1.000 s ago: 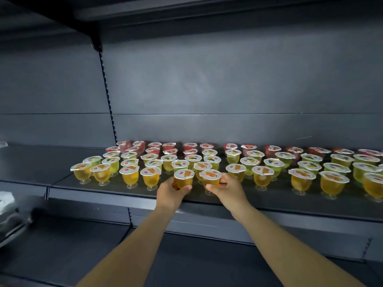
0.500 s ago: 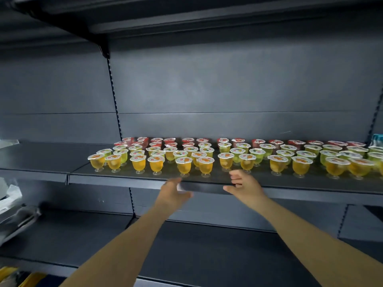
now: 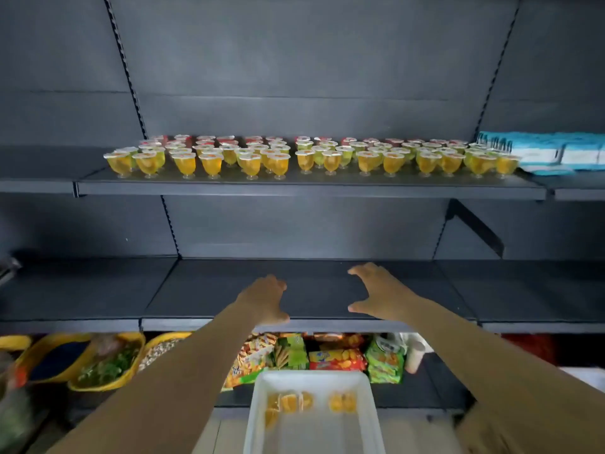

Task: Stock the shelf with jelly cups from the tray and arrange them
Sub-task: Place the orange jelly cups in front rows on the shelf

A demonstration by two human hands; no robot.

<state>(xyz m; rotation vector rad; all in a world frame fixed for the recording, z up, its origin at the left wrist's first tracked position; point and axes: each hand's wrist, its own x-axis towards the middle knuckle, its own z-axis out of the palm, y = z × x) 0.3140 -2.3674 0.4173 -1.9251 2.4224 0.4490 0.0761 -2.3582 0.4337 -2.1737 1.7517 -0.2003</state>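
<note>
Several rows of jelly cups [image 3: 307,157] stand on the upper dark shelf [image 3: 311,188]: yellow in front, green behind, red at the back. Below me a white tray [image 3: 312,381] holds a few blurred orange-yellow jelly cups [image 3: 288,403]. My left hand [image 3: 265,301] and my right hand [image 3: 378,294] hover with fingers spread over the bare middle shelf [image 3: 311,324], well below the stocked cups and above the tray. Neither hand holds anything.
Blue-and-white packs [image 3: 553,154] lie on the upper shelf to the right of the cups. Under the middle shelf stand snack packets [image 3: 327,357] and yellow baskets [image 3: 104,365] of goods at the left. A shelf bracket [image 3: 474,227] juts out at right.
Both hands let go of the front yellow cups and dropped away from the upper shelf to the middle one. The view has pulled back and down, bringing the tray into sight.
</note>
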